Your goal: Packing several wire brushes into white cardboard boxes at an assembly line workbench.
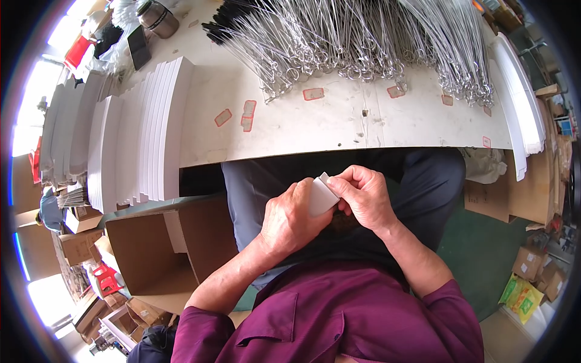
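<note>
Above my lap, between my two hands, is a slim white cardboard box [321, 197] with one end pointing away from me. My left hand [289, 219] is wrapped round its body, so most of the box is hidden. At the far end, the thumb and fingers of my right hand [365, 195] pinch a small white flap. Beyond my hands, on the table, lies a big heap of thin metal wire rods [345, 42] with looped ends toward me. Dark, brush-like tips [233, 18] show at the heap's far left.
Long white boxes [163, 127] stand in rows on the left of the table [242, 136]; more white pieces [517, 103] lie at its right edge. An open brown carton [151, 254] sits below left. A metal flask [158, 19] and a dark phone-like slab [138, 48] lie far left.
</note>
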